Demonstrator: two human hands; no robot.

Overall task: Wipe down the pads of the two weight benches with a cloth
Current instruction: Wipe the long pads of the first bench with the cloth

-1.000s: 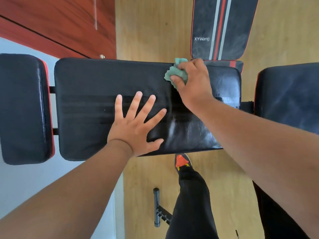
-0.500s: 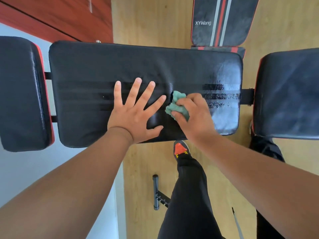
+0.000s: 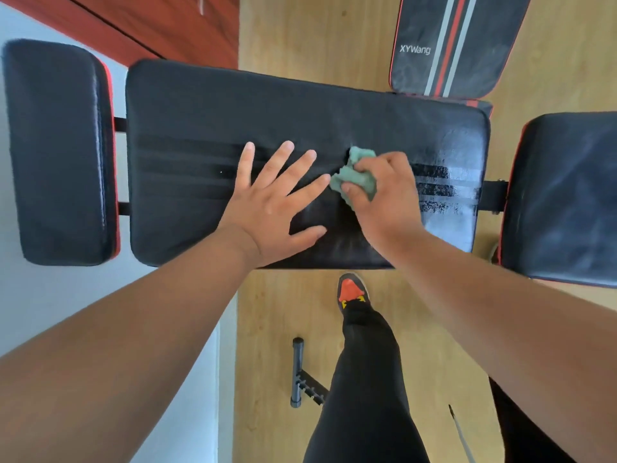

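Observation:
A long black bench pad runs across the middle of the view, with wet streaks near its right end. My right hand is shut on a bunched green cloth and presses it on the pad's middle. My left hand lies flat on the pad with fingers spread, just left of the cloth. A shorter black pad sits at the left end and another black pad at the right. A second bench's pad, black with red and grey stripes, lies beyond.
Wooden floor surrounds the benches. My leg in black trousers and an orange-toed shoe stand below the pad's near edge. A black bench foot bar lies on the floor. A red-brown wooden panel is at top left.
My right hand drew the cloth from the pad's far edge toward the near side, then back up to the pad's middle. My left hand stayed flat on the pad.

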